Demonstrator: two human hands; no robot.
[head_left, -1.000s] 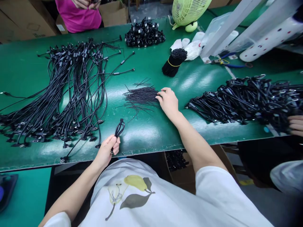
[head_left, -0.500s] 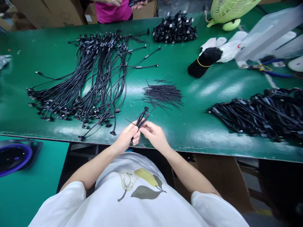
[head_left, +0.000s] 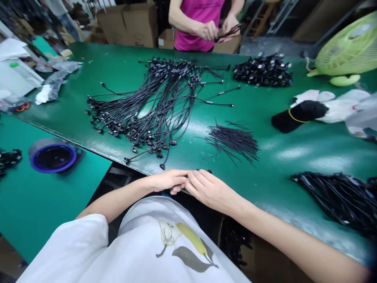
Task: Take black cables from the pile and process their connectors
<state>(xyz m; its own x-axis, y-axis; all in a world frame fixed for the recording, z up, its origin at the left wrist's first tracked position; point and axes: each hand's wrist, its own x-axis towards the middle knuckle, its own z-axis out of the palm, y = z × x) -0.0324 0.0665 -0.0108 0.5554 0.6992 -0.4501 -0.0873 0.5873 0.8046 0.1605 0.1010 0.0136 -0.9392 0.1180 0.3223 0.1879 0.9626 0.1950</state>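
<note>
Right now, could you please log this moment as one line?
left hand, right hand: together, pinching cable | where: near table edge | beyond: loose ties

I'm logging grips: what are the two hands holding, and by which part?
The left hand and right hand close together on a black cable; fingers hide nearly all of it, so which part cannot be told.

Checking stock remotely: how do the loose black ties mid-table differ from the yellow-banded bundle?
The loose ties lie fanned out flat and unbound; the banded bundle is packed tight as one thick roll. The loose ties sit nearer the left hand and right hand, which pinch a dark cable; the banded bundle lies farther right. Both are black strands on the green table.
</note>
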